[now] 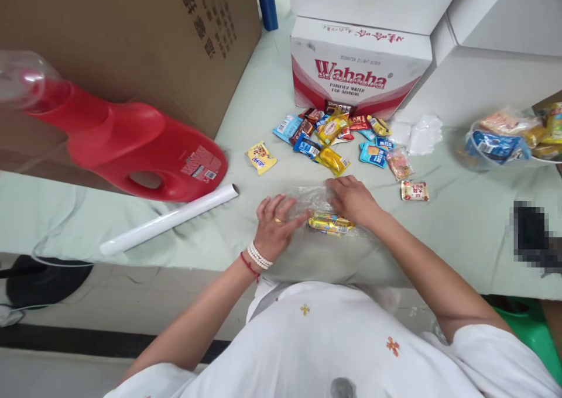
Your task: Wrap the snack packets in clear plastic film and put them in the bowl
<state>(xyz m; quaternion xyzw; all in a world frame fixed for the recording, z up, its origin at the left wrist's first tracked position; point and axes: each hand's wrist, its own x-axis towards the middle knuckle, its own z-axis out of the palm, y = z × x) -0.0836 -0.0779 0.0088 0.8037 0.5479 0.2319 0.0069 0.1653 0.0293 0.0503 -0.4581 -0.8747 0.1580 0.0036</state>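
A clear plastic bag [309, 196] lies flat on the cloth-covered table in front of me, with several yellow-wrapped snack sticks [331, 225] in or under its near part; I cannot tell which. At the bag's left side is my left hand [276, 227], fingers spread and thumb reaching to the sticks. My right hand [355, 201] is on the bag's right side, its bent fingers and thumb closed on the plastic. Just beyond the bag sits a loose pile of small wrapped snacks [329, 130]. A yellow snack packet [261, 157] lies apart to the left.
A Wahaba-style white water carton, printed "Wahaha" [355, 76], stands behind the pile. On the left are a red jug [144, 134], a white tube [169, 219] and a big cardboard box [132, 47]. A tub of snacks [487, 163] stands at right, near white plastic pieces [424, 134].
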